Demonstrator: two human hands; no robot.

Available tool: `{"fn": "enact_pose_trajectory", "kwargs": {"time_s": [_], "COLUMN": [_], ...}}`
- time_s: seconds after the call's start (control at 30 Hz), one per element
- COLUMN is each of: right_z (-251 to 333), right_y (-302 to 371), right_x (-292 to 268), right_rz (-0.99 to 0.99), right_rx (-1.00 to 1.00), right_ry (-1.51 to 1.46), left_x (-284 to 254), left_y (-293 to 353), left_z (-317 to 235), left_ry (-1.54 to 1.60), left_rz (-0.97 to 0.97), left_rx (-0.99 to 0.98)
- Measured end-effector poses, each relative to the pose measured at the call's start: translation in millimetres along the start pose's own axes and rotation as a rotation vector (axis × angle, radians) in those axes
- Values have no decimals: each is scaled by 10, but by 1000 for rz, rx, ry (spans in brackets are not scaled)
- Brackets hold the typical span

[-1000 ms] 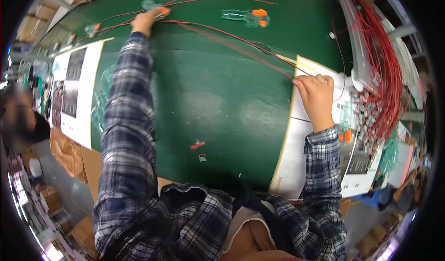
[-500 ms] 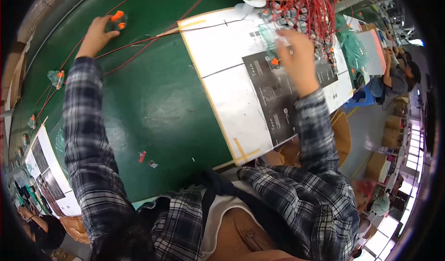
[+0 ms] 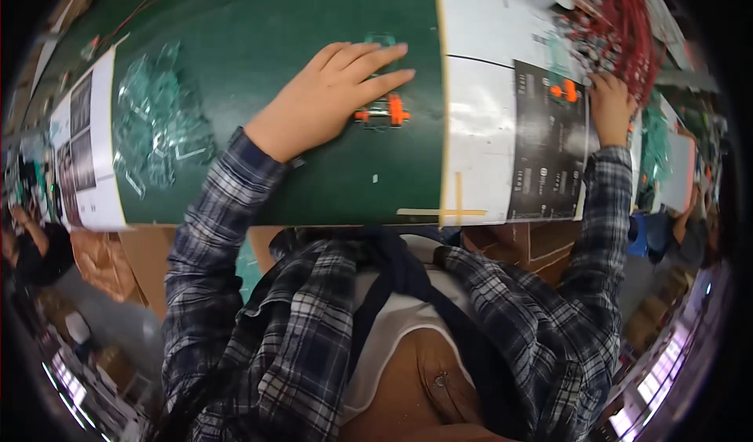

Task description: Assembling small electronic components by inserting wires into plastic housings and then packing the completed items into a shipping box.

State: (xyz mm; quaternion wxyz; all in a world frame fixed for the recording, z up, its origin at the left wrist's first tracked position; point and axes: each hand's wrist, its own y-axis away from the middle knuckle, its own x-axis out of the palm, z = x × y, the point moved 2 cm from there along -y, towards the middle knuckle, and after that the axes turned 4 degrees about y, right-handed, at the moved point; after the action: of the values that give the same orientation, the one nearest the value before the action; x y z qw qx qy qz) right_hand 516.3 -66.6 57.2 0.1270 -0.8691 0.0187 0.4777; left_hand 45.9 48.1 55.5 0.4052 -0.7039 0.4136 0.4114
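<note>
My left hand [image 3: 318, 97] lies open with its fingers stretched over the green tabletop [image 3: 274, 26]. Close beside its fingers is a clear plastic part with orange ends [image 3: 384, 112], and a clear greenish plastic piece [image 3: 380, 40] shows just past the fingertips. At the right, my right hand [image 3: 610, 111] has its fingers bent together at the edge of a pile of red wires [image 3: 620, 10] with small connectors; what is between them, if anything, is hidden. An orange part [image 3: 566, 90] and a clear greenish piece [image 3: 558, 54] rest on the sheets beside that hand.
Several clear greenish plastic pieces [image 3: 161, 120] lie heaped at the table's left. White sheets edged with yellow tape [image 3: 478, 128] cover the right, with a black printed sheet [image 3: 541, 160] on top. Another white sheet [image 3: 98, 183] lies far left. People work at both sides.
The view has shifted. My left hand has left the orange part it was touching and lies spread on the table. My right hand has moved from above the black sheet to the wire pile.
</note>
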Motion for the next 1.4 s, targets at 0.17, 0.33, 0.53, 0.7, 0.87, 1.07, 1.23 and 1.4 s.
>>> {"fn": "enact_pose_trajectory", "kwargs": {"time_s": [0.17, 0.33, 0.53, 0.7, 0.87, 1.07, 1.23, 1.4], "right_z": [1041, 2440, 2752, 2707, 2650, 2738, 2812, 2749], "right_y": [-119, -47, -45, 136, 288, -191, -234, -218], "right_x": [-1199, -1872, -1612, -1398, -1429, -1633, -1632, -1696], "right_rz": [-306, -48, -7, -79, -10, -104, -195, -163], "right_rx": [41, -544, -514, -495, -351, -301, -606, -647], "right_ry": [-1206, -1169, -1041, -1005, -1213, -1283, -1100, -1045], "left_x": [116, 456, 549, 534, 549, 539, 538, 533], "left_y": [331, 460, 510, 462, 484, 482, 487, 493], "left_z": [-320, -437, -431, -426, -415, -392, -412, -399], "left_ry": [222, 176, 144, 162, 154, 123, 106, 89], "left_rz": [-216, -296, -409, -422, -423, -429, -420, -427], "left_rx": [-388, -454, -457, -460, -458, -415, -421, -425]}}
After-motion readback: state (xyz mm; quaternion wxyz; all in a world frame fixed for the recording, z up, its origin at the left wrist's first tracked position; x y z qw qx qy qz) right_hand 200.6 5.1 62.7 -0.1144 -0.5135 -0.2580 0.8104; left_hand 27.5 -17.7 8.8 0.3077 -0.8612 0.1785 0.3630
